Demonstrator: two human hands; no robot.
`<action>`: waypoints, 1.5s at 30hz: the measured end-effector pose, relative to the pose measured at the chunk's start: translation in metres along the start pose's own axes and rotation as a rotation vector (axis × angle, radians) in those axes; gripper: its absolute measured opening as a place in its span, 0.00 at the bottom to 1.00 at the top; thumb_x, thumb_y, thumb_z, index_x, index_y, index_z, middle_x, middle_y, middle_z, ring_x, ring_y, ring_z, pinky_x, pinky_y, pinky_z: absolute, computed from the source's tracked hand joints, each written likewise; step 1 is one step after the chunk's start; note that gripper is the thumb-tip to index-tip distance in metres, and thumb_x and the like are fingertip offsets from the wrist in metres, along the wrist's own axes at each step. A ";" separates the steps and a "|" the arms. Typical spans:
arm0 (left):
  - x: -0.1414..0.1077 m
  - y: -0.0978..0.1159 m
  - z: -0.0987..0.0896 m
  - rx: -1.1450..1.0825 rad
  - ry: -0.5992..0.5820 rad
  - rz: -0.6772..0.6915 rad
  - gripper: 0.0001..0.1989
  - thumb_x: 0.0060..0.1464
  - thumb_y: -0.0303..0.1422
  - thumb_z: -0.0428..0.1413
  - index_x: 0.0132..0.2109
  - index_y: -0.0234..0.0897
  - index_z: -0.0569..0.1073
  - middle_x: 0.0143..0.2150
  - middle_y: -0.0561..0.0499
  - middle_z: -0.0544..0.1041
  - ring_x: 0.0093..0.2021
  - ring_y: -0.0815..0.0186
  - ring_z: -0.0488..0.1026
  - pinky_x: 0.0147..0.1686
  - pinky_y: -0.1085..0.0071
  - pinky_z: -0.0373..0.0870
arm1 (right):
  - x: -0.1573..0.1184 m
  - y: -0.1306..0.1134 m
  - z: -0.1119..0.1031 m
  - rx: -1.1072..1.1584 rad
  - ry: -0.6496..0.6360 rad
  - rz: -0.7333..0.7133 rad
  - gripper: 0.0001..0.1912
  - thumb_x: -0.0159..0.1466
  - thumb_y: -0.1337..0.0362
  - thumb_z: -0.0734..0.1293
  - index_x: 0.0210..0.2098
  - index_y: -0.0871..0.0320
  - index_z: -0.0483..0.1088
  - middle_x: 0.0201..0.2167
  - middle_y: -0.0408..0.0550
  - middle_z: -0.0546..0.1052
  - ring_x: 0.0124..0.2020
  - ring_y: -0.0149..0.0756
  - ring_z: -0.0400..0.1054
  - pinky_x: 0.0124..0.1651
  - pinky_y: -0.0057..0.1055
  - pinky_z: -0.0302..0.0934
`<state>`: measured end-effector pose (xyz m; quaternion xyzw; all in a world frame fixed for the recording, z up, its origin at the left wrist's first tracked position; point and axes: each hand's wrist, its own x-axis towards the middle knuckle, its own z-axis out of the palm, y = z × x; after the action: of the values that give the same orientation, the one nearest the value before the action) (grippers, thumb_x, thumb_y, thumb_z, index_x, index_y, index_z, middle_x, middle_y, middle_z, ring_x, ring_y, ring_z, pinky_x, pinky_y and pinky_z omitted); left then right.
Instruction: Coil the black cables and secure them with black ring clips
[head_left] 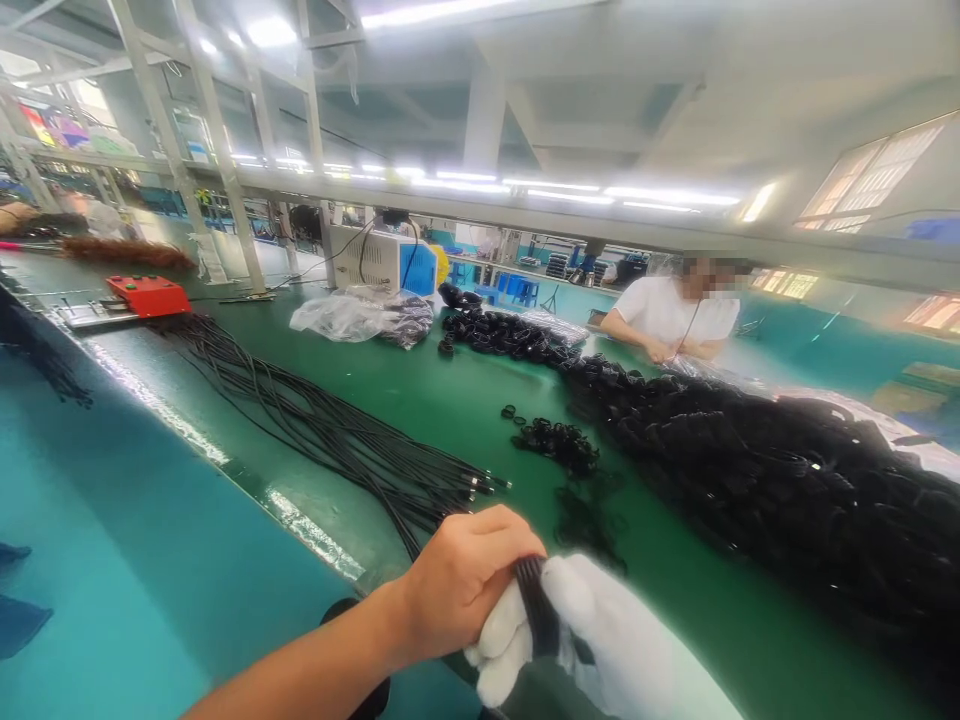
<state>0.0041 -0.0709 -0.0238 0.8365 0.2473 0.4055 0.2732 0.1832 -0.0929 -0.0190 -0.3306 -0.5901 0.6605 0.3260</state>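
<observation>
A coiled black cable sits between my two hands near the table's front edge. My left hand, bare, is closed at the top of the coil, its thumb and fingers pressed against the strands. In a white glove, my right hand wraps the coil, with fingers on both sides of it. The coil's lower part is hidden by the glove. Just beyond my left hand, a long bundle of straight black cables lies on the green table, metal plug ends toward me.
A large heap of coiled black cables covers the right side. Small black rings lie mid-table. At the left edge stands a red device; farther back are a plastic bag and a blue-white machine. A co-worker sits across.
</observation>
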 end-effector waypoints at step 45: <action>0.022 -0.032 0.007 0.108 -0.007 -0.735 0.02 0.43 0.28 0.53 0.28 0.38 0.67 0.22 0.57 0.71 0.23 0.71 0.65 0.20 0.78 0.56 | 0.040 0.032 -0.002 0.311 0.000 0.050 0.10 0.53 0.64 0.70 0.30 0.65 0.68 0.23 0.45 0.70 0.21 0.27 0.65 0.23 0.24 0.63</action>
<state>0.0160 -0.0357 -0.0362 0.7064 0.5515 0.2638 0.3568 0.1611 -0.0621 -0.0532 -0.2905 -0.4723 0.7519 0.3566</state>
